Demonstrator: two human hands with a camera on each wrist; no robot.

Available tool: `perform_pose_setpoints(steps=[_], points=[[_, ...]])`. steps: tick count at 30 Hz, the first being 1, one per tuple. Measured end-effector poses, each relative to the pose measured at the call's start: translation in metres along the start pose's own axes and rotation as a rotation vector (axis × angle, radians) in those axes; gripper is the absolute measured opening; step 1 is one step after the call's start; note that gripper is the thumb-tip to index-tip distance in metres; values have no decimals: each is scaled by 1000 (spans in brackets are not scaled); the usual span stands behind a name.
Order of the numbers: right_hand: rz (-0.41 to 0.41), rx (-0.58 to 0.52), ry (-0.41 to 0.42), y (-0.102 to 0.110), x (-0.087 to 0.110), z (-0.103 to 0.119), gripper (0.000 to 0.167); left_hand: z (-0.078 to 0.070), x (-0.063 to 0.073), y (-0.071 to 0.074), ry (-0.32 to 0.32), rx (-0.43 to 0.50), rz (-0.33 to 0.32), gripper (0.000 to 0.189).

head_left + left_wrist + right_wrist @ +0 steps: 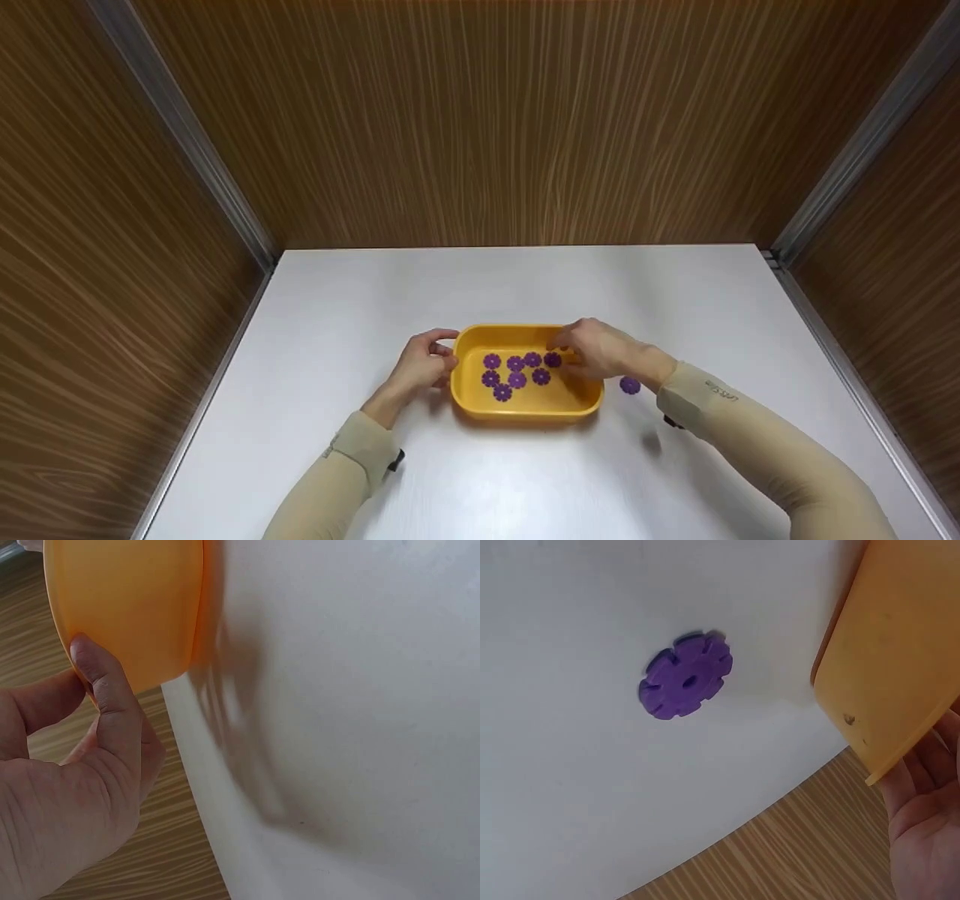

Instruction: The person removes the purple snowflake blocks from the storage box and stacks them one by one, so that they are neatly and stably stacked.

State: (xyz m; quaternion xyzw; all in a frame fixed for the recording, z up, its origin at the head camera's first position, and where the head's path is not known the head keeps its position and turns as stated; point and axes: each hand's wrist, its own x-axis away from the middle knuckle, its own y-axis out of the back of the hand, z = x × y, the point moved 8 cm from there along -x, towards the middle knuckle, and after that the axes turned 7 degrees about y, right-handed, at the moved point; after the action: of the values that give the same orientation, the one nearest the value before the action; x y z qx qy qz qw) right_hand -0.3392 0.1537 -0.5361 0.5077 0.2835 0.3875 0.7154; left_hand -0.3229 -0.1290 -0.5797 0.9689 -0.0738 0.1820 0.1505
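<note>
A yellow plastic tub [525, 411] stands on the white table, with several purple notched discs [517, 379] lying flat on its floor. At its left end my left hand [424, 364] pinches the rim; the left wrist view shows a finger [105, 690] against the outer wall. My right hand [604, 350] reaches over the right end into the tub, fingers pointing down. Close to those fingertips is a purple disc [553, 360], and a bit of purple shows between the fingers. In the right wrist view the tub wall [892, 660] hides the fingertips.
One more purple disc [630, 385], with a central hole and notched edge, lies on the white table [360, 300] just right of the tub, under my right forearm. Wood-grain panels [525, 127] with metal edge strips enclose the table at the back and both sides.
</note>
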Motion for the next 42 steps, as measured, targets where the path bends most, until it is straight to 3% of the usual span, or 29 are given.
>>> perform_pose_setpoints(steps=[14,24,32,42], points=[[84,-34,-99,-14,-10,-7,29,0,-2,0,1,-19,-6,53],[101,-23,-95,-19,-16,-9,20,-1,-1,-1,-10,-6,-1,54],[124,40,3,-20,-20,-4,11,-3,0,-2,-24,17,14,55],[196,-16,-35,-26,-20,-5,17,-1,0,-2,-6,-3,1,54]])
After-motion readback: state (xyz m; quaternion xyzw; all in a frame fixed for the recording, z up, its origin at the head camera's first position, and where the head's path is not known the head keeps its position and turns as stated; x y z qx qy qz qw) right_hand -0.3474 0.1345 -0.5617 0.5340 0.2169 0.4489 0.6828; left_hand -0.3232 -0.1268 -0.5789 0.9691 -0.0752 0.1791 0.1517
